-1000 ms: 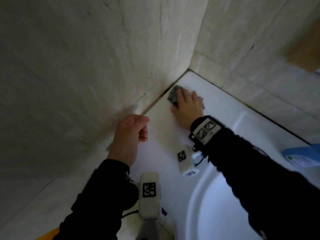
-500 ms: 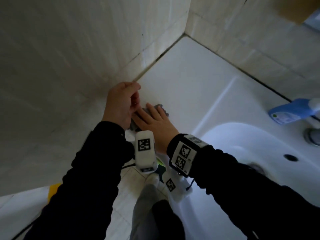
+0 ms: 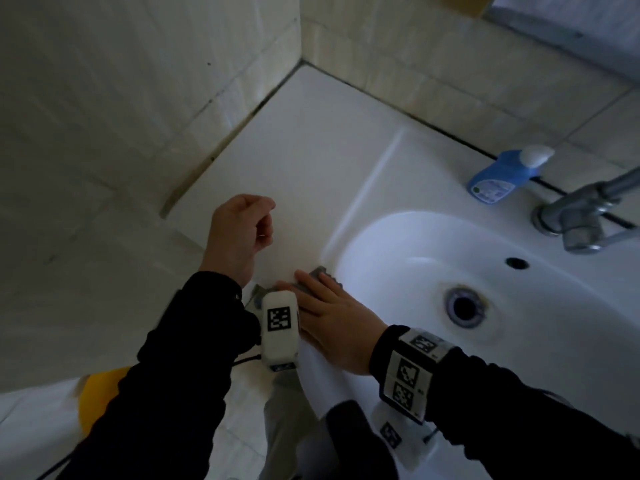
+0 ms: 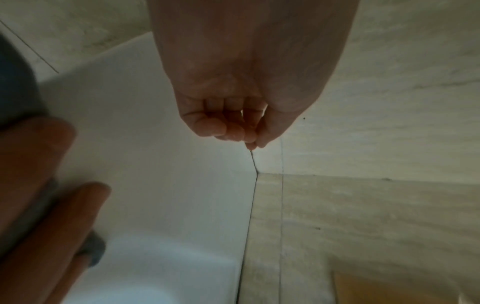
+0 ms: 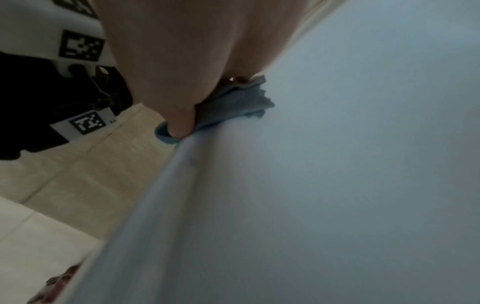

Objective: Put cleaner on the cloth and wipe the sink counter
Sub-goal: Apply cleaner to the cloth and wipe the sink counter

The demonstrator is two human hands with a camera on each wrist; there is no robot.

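My right hand (image 3: 322, 299) lies flat with straight fingers on a grey cloth (image 3: 318, 273) and presses it onto the white sink counter (image 3: 304, 150) at its front edge, just left of the basin. In the right wrist view the cloth (image 5: 233, 107) is bunched under the hand (image 5: 168, 61) and the thumb sits at the counter's rim. My left hand (image 3: 263, 230) hovers over the counter near the left wall, fingers curled into the palm (image 4: 233, 127), holding nothing. The blue cleaner bottle (image 3: 502, 174) with a white cap stands at the back of the counter.
The white basin (image 3: 398, 220) with its drain (image 3: 464, 306) fills the right side. A metal faucet (image 3: 581, 213) stands beside the bottle. Tiled walls close the counter on the left and back. A yellow object (image 3: 97, 396) sits on the floor below.
My right hand has drawn the cloth from the far corner to the counter's front edge, then right toward the basin. The left hand stays curled above the counter.
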